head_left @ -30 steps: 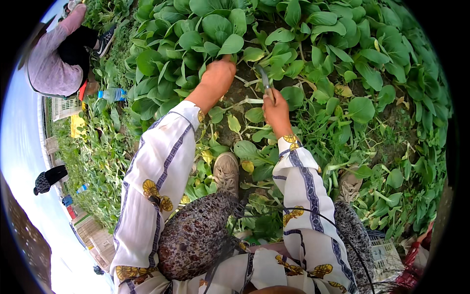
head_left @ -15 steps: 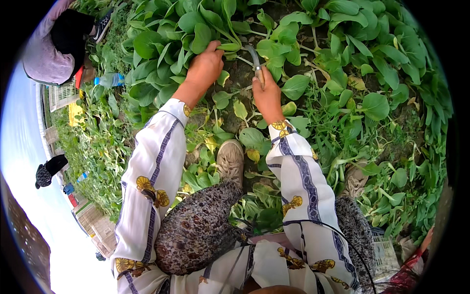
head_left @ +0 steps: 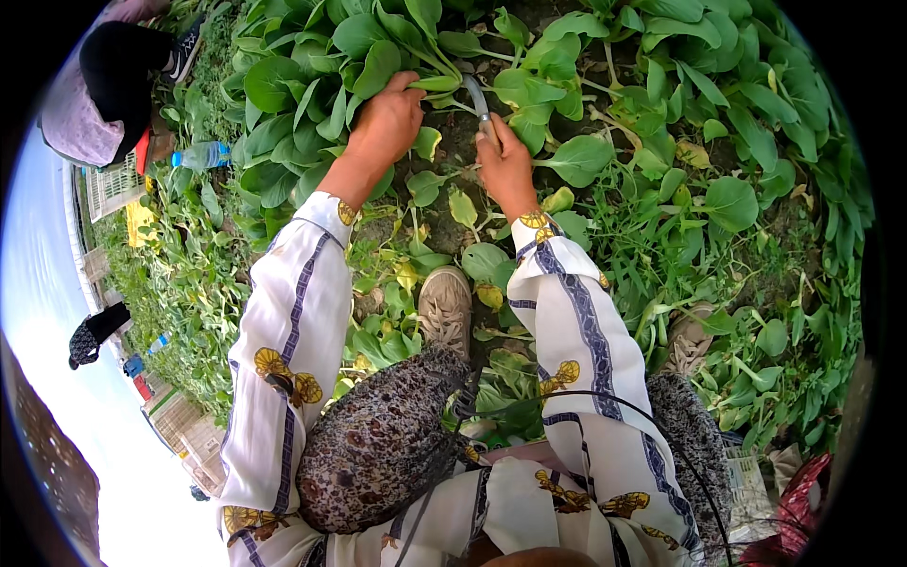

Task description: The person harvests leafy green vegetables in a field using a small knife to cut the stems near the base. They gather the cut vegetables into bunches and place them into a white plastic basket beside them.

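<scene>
Here, we hold a leafy plant (head_left: 380, 66) and curved knife (head_left: 477, 96).
Our left hand (head_left: 387, 121) clamps the stalks (head_left: 437, 84); our right hand (head_left: 507, 170), the handle (head_left: 488, 129).

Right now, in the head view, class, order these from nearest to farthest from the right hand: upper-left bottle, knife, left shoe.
1. Knife, held in the right hand.
2. Left shoe, below, slightly left.
3. Upper-left bottle, well to the left.

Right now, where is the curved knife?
In the head view, the curved knife is at upper centre in the right-hand grip, its blade beside the green stems at the left-hand grip.
</scene>
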A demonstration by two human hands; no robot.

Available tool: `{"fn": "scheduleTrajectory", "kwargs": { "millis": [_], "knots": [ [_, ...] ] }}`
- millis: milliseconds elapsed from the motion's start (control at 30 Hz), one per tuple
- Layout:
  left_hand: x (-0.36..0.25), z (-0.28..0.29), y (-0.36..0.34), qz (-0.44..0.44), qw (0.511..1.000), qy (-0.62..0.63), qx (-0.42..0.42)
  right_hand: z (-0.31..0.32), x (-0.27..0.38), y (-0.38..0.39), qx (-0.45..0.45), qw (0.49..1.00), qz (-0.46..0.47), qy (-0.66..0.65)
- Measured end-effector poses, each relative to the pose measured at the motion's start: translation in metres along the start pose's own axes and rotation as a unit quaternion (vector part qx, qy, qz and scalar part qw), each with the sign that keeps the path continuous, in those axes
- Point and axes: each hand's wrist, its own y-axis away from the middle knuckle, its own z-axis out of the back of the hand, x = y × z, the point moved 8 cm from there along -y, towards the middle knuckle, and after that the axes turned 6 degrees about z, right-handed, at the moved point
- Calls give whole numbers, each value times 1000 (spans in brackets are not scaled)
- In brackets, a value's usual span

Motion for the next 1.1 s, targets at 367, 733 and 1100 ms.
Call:
{"fn": "scheduleTrajectory", "kwargs": {
  "millis": [367,733,1100],
  "knots": [
    [-31,19,15,-26,997,67,-37,28,46,21,-2,985,129,112],
    [-134,41,101,-93,969,224,49,94,79,86,56,979,-155,-118],
    [-115,-8,162,169,824,522,142,97,77,130,-8,983,-143,-115]
  ]
}}
